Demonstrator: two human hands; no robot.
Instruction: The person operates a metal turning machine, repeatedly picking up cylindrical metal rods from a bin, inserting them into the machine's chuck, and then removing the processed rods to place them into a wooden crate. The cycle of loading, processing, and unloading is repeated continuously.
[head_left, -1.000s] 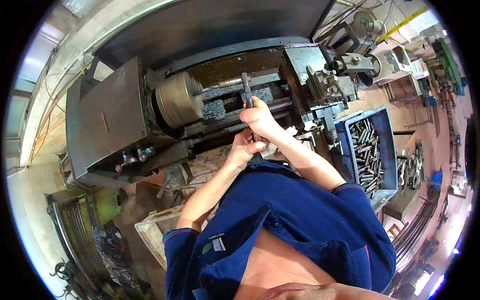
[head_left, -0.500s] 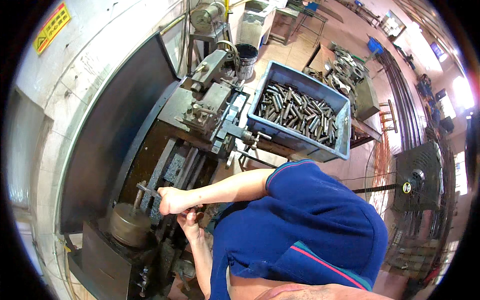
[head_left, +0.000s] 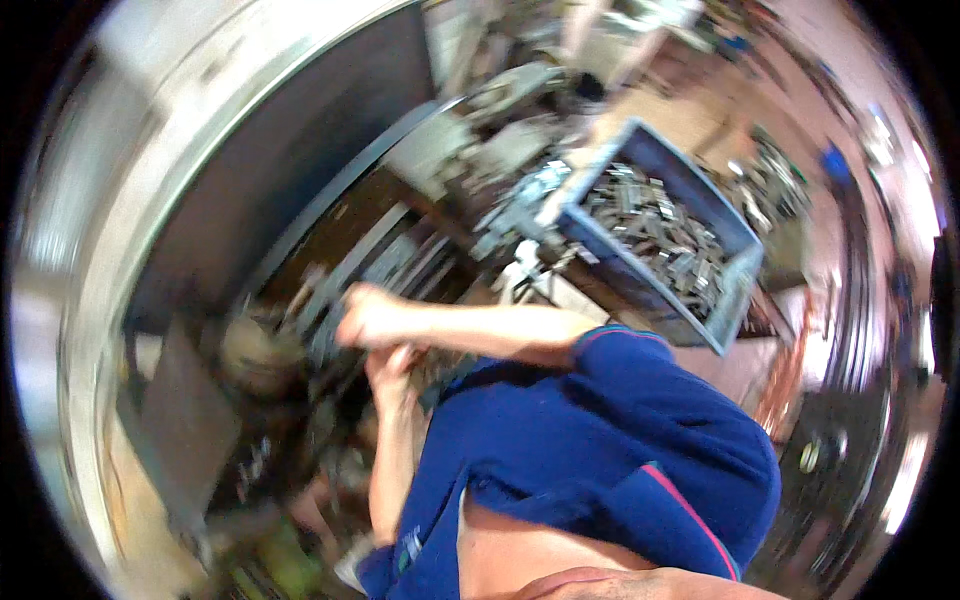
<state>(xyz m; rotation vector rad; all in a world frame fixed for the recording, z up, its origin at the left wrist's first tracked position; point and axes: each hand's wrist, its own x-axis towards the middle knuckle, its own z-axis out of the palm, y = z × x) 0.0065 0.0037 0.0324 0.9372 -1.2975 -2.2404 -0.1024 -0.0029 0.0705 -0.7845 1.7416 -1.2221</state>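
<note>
Motion smears the whole view. My right hand [head_left: 366,314] is a closed fist over the lathe bed [head_left: 385,255]. Half a second ago a caliper-like grey metal tool stuck out of that fist towards a thin rod in the chuck; now blur hides the tool's shape. Close below the fist is my left hand [head_left: 391,370], its fingers curled; whatever they hold is hidden. The round lathe chuck [head_left: 262,352] lies left of both hands, joined to the dark headstock [head_left: 190,420].
A blue plastic crate [head_left: 650,275] of short metal pieces stands right of the lathe's carriage [head_left: 510,155]. Behind the lathe rises a dark splash guard [head_left: 290,140]. Long bars and a black fan [head_left: 825,450] are at the right.
The view has swung, shifting the lathe and crate in the picture. Both hands stay close together, now appearing slightly higher and a little farther from the chuck. The tool no longer shows clearly.
</note>
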